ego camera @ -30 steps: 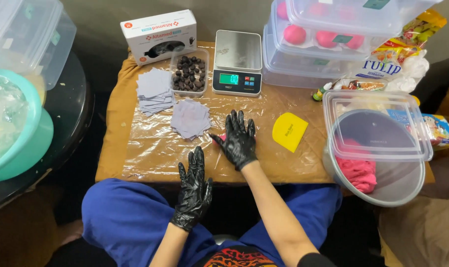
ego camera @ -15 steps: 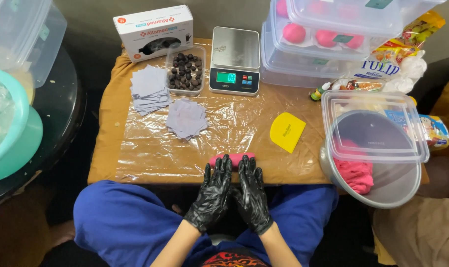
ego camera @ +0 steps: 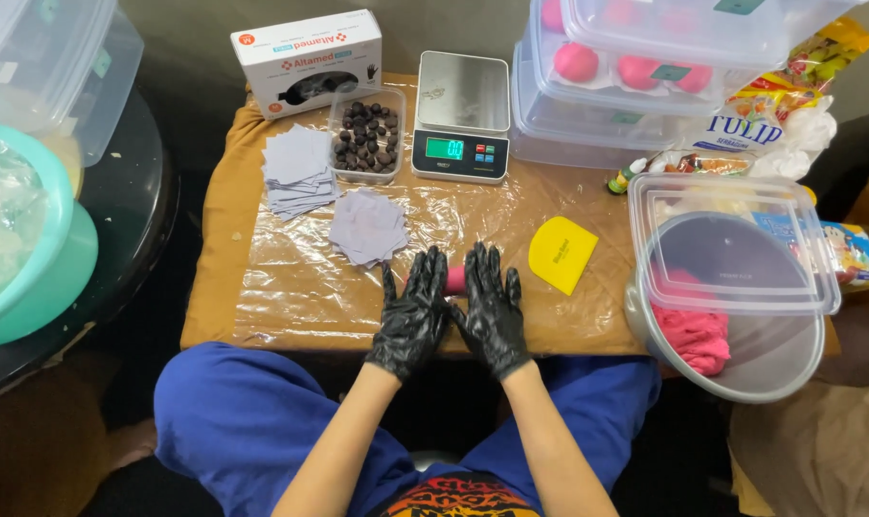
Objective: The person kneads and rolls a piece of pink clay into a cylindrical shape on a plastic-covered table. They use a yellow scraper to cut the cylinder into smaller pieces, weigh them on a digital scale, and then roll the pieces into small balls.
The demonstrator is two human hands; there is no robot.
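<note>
Both my hands wear black gloves and lie flat, palms down, side by side on the plastic-wrapped table [ego camera: 291, 287]. My left hand [ego camera: 411, 314] and my right hand [ego camera: 492, 308] press on a pink piece of dough [ego camera: 455, 279], which shows only between them; most of it is hidden under the palms. A yellow scraper [ego camera: 561, 254] lies just right of my right hand. A pile of grey paper squares [ego camera: 367, 226] sits just beyond my left hand.
At the back stand a digital scale [ego camera: 461, 117], a tub of dark balls [ego camera: 366, 134], a glove box [ego camera: 307, 59] and another paper stack [ego camera: 298, 169]. Stacked clear containers with pink balls [ego camera: 645, 77] sit back right. A bowl of pink dough [ego camera: 722, 335] under a lid stands right; a teal bowl [ego camera: 32, 258] left.
A second ago my left hand hung below the table edge and the right alone touched the dough. Both hands have since come together over it and moved slightly forward onto the table.
</note>
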